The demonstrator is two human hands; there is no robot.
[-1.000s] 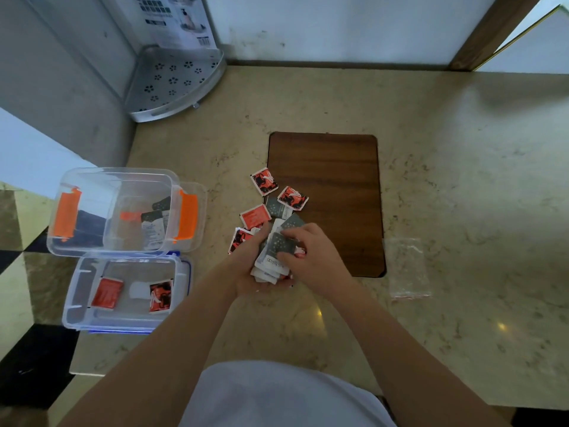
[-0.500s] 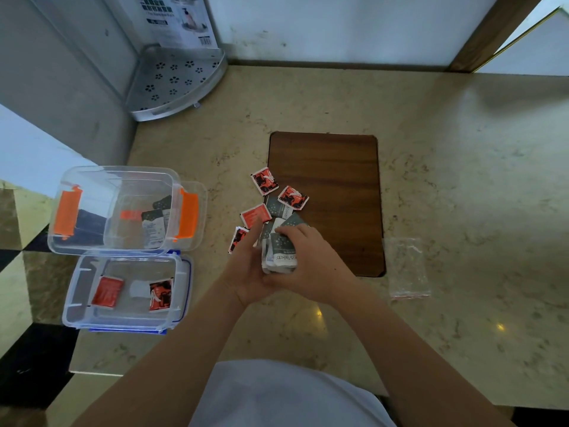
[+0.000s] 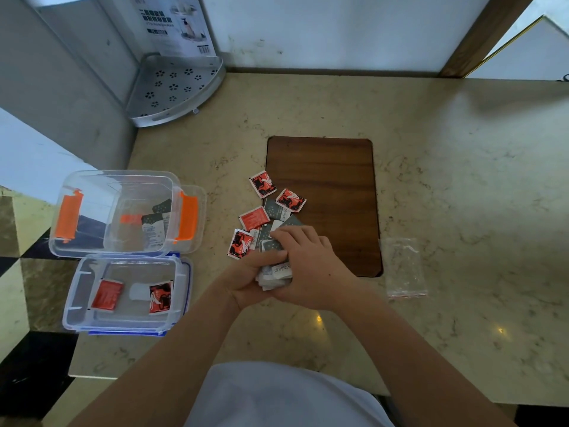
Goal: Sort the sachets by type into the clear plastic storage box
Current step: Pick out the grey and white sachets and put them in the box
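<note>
Setting: I log a home interior. Evidence: marble-patterned desk point(image 3: 431, 180); metal corner shower shelf point(image 3: 175, 90) with its retail box point(image 3: 175, 26) against the wall; chequered tile floor point(image 3: 27, 349); wooden door frame point(image 3: 483, 35).

A beige marbled stone surface point(image 3: 446, 186) fills most of the view, glossy enough to carry small bright glints of light near its front edge. A dark wooden board point(image 3: 323, 180) with rounded corners lies flat on it. At the back left corner sits a grey metal corner shelf point(image 3: 172, 87) pierced with flower-shaped holes, and a printed white carton point(image 3: 175, 26) stands behind it against the wall. The back wall point(image 3: 323, 26) is pale and scuffed low down, and a grey panel point(image 3: 61, 87) closes the left side. A brown wooden frame point(image 3: 483, 32) slants at the upper right. Beyond the left edge, the floor point(image 3: 18, 288) shows black and tan stone tiles.
</note>
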